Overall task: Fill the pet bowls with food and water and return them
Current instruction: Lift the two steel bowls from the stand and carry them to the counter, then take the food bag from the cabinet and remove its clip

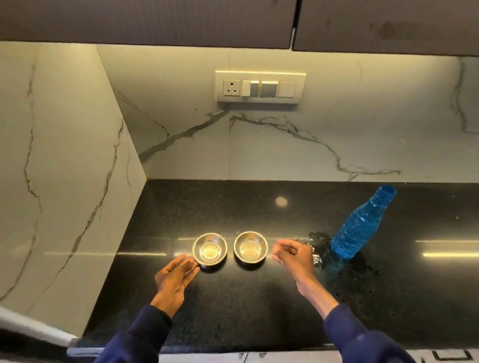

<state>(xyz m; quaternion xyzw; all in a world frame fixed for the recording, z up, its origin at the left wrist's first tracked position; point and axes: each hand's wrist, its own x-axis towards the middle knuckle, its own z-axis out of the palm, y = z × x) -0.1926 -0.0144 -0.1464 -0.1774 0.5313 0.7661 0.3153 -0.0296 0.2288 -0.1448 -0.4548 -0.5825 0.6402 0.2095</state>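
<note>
Two small steel bowls stand side by side on the black granite counter (244, 303). The left bowl (209, 248) and the right bowl (250, 249) both look shiny inside, with nothing in them that I can make out. My left hand (176, 278) is open, fingertips just left of the left bowl, close to its rim. My right hand (293, 256) is loosely curled just right of the right bowl and holds nothing. A blue plastic bottle (362, 223) stands at the right; I see no cap on it.
A dark patch (319, 236), perhaps spilled water, lies between my right hand and the bottle. A marble wall (57, 184) closes the left side, with a switch panel (261, 87) on the back wall. Dark cabinets (157, 13) hang overhead. The counter's front edge (219, 348) is near me.
</note>
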